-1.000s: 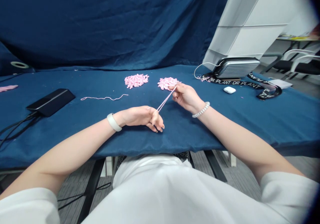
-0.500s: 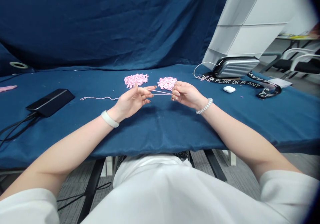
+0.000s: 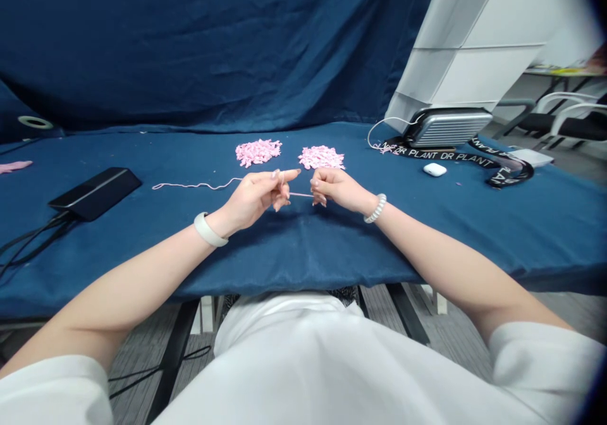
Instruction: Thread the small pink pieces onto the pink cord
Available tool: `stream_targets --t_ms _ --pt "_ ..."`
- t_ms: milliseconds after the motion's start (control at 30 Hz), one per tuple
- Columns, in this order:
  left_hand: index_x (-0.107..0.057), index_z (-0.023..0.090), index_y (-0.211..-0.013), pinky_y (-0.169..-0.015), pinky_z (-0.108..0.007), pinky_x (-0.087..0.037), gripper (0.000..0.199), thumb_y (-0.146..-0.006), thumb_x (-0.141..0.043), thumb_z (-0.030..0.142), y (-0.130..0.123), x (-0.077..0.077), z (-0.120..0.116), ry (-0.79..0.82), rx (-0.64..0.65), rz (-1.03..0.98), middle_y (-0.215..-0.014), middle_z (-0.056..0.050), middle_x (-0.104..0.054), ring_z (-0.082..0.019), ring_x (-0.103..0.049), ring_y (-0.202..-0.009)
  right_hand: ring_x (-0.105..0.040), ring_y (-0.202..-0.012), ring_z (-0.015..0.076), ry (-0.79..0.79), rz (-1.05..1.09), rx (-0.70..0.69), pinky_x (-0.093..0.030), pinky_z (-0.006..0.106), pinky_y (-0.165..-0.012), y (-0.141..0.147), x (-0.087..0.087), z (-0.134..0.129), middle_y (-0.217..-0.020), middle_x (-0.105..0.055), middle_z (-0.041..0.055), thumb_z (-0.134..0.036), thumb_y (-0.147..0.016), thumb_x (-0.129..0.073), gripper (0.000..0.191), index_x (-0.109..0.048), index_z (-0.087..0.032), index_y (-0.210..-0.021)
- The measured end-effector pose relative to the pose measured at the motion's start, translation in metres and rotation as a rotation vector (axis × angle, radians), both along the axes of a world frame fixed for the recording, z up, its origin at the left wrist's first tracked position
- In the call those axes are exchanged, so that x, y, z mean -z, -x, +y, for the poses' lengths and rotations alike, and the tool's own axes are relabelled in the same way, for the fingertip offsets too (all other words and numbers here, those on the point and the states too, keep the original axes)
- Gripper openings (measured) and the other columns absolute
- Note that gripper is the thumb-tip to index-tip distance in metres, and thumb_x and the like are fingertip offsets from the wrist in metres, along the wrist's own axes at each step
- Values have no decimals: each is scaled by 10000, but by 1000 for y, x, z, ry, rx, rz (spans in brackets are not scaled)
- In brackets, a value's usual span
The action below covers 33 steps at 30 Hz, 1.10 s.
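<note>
A thin pink string point(image 3: 199, 185) lies wavy on the blue cloth and runs up into my left hand point(image 3: 258, 197). That hand is closed on it, thumb and fingers together, index finger pointing right with a loop of string around it. A short taut stretch crosses the small gap to my right hand point(image 3: 337, 188), whose curled fingers pinch the string. Just behind the hands sit two heaps of small pink pieces: a left heap point(image 3: 258, 152) and a right heap point(image 3: 321, 157), the latter lying close behind my right hand.
At left is a black box-shaped device point(image 3: 97, 194) with cables. To the right are a white earbud case point(image 3: 435, 169), a silver ribbed case point(image 3: 448, 126) and a black lettered strap point(image 3: 431, 153). A blue curtain point(image 3: 213, 45) hangs behind the table.
Both hands have come closer together and slightly nearer to me, the right one moving left. The stretch of string between them is shorter. My left thumb has closed toward the index finger.
</note>
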<state>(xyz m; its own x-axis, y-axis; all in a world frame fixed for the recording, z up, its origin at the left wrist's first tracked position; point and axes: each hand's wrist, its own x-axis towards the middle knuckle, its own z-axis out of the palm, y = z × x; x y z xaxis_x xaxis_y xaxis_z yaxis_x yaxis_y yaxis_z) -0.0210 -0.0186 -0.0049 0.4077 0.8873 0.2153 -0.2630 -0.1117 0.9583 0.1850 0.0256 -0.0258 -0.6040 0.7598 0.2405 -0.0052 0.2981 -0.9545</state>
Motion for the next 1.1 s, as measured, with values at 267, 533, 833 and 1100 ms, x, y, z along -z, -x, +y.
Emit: stream_targets --t_ms 267,533,833,1100 --pt "-755 165 -805 -433 -231 -409 266 -705 -688 402 0 1 -4 -151 -112 245 -528 -21 -594 -110 -512 -472 -429 -400 50 74 192 38 -502 264 -592 -8 -9 6 -455 -443 -87 -477 -699 -690 421 -395 -187 -622" --pt "-756 173 -814 -448 -236 -429 235 -744 -660 376 1 -8 -14 -281 -78 350 -558 -24 -603 -116 -523 -485 -434 -403 48 40 197 7 -508 250 -577 -14 -12 9 -457 -453 -81 -441 -737 -672 377 -421 -182 -630" --pt "-741 170 -856 -866 -303 -447 203 -751 -671 329 0 0 -4 -244 -207 142 -661 -28 -660 -178 -630 -824 -500 -426 75 98 64 23 -498 258 -568 5 5 6 -459 -523 -51 -492 -693 -688 390 -485 -162 -646" --pt "-599 136 -1113 -573 -235 -481 317 -809 -598 228 -17 12 -8 231 -65 -113 -720 -2 -595 -55 -505 -523 -553 -547 78 380 287 5 -471 230 -597 24 16 -11 -603 -594 -28 -392 -667 -732 353 -468 -159 -673"
